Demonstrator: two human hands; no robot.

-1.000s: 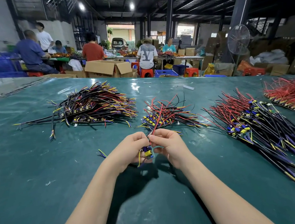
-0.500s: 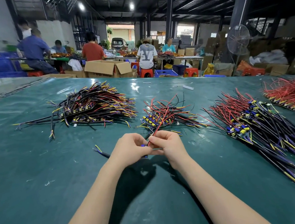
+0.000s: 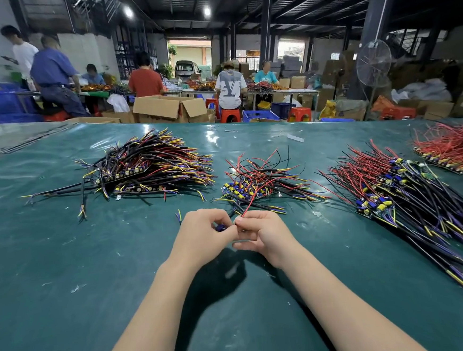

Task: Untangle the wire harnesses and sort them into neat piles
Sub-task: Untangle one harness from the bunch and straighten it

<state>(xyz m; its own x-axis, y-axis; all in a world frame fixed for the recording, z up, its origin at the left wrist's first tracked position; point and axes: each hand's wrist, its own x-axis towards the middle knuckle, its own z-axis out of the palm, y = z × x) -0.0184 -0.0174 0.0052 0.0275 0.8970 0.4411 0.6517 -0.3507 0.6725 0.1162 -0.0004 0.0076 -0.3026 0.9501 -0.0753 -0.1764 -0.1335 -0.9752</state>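
- Hands meet at table centre, touching; my left hand (image 3: 201, 233) is curled round the harness (image 3: 220, 227), whose blue part just peeps out between the fingers; my right hand (image 3: 265, 236) pinches its red wire (image 3: 250, 204) at thumb and forefinger.
- Watch that red wire; its long axis runs from the pinch toward one o'clock, into the middle pile (image 3: 261, 184), which lies just beyond the knuckles.
- Right hand is nearer that pile; I judge the pull must come back toward six o'clock to draw the wire free.
- Left pile (image 3: 152, 165) sits at ten o'clock and right pile (image 3: 409, 197) at two to three, both well apart on the green table (image 3: 66, 271); I cannot tell which one takes this piece.
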